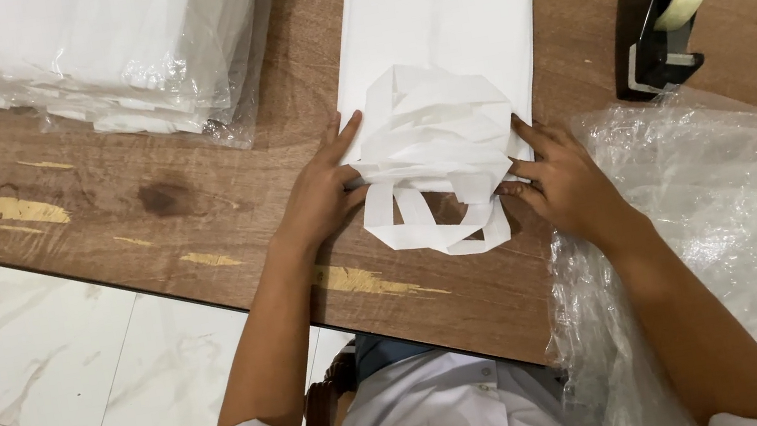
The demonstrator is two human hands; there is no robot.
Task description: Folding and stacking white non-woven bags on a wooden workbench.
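A stack of flat white fabric bags lies on the brown wooden table, its handle loops bunched at the near end. My left hand presses against the stack's left near edge, fingers together and pointing away from me. On the right near edge rests my right hand, fingertips touching the handles. Neither hand is closed around anything; both squeeze the stack from the sides.
A pile of white bags wrapped in clear plastic sits at the far left. A black tape dispenser with a pale roll stands at the far right. Crumpled clear plastic sheeting covers the near right. White marble floor tiles lie below the table edge.
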